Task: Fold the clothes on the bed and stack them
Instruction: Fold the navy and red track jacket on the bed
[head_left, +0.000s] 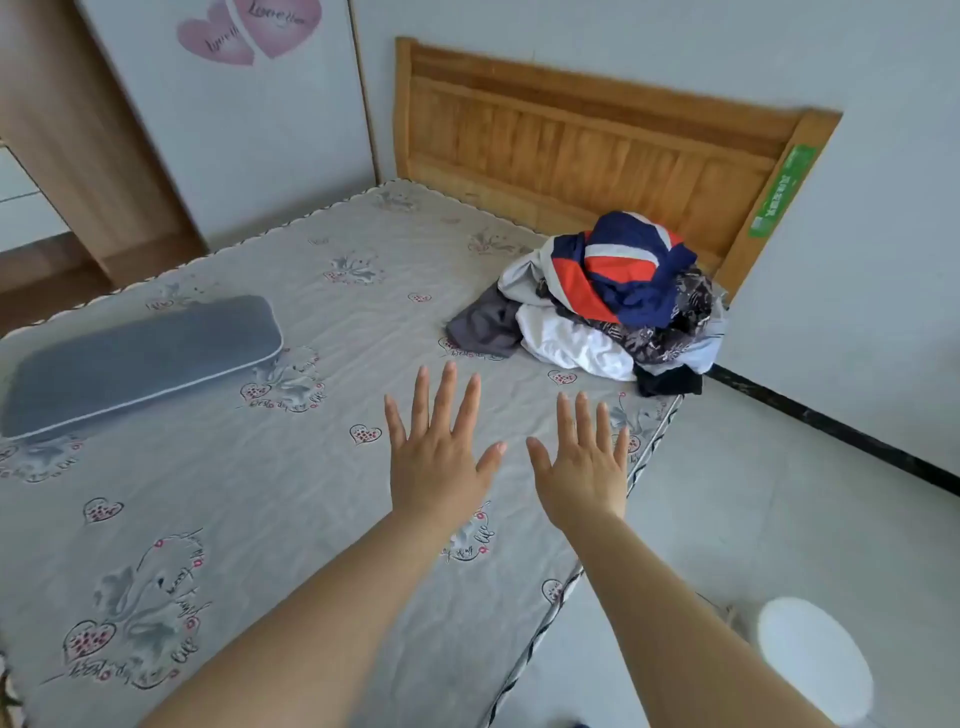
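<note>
A jumbled pile of clothes (608, 306) lies at the bed's far right corner by the headboard: a navy, orange and white garment on top, with white, grey, dark patterned and black pieces under it. The bed (218, 499) has a grey mattress printed with hearts. My left hand (436, 457) and my right hand (584, 467) are stretched out side by side above the mattress, backs up, fingers straight and spread. Both hold nothing and are well short of the pile.
A grey-blue pillow (140, 358) lies on the bed's left side. The wooden headboard (587, 140) stands against the wall. A white wardrobe (228, 114) with pink heart stickers is at the back left. A white round stool (813, 670) stands on the floor at lower right.
</note>
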